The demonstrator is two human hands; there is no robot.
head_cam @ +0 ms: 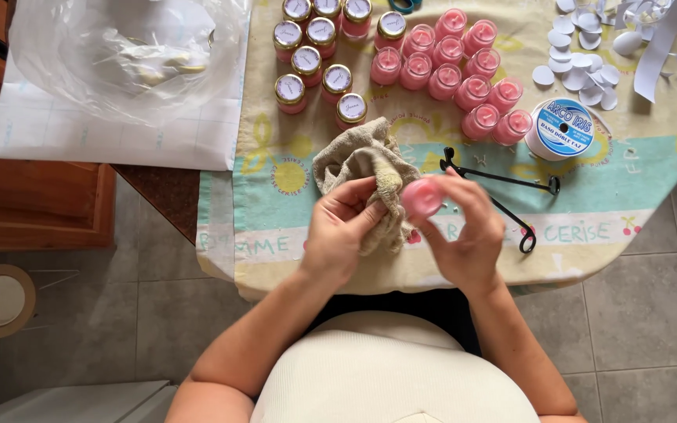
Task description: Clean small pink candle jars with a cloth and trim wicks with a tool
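Hands meet over the near edge of the table (291, 274), which is covered by a printed cloth. The right hand (468, 235) holds a small pink candle jar (421, 197) with fingers wrapped around its side; the jar is tipped so that its open mouth faces up toward the camera and its long axis runs nearly along the line of sight. The left hand (342, 227) grips a beige rag (370, 176), fingers bent closed on the fabric, and presses it just beside the jar, touching its left side. Behind the rag stand lidded jars (319, 55) with gold rims, and to the right of them a group of open pink jars (464, 70). A black long-handled wick trimmer (503, 196) lies on the cloth just right of the right hand, near a roll of tape (562, 129). White paper circles (581, 55) lie at the far right corner, and a clear plastic bag (131, 55) at the far left
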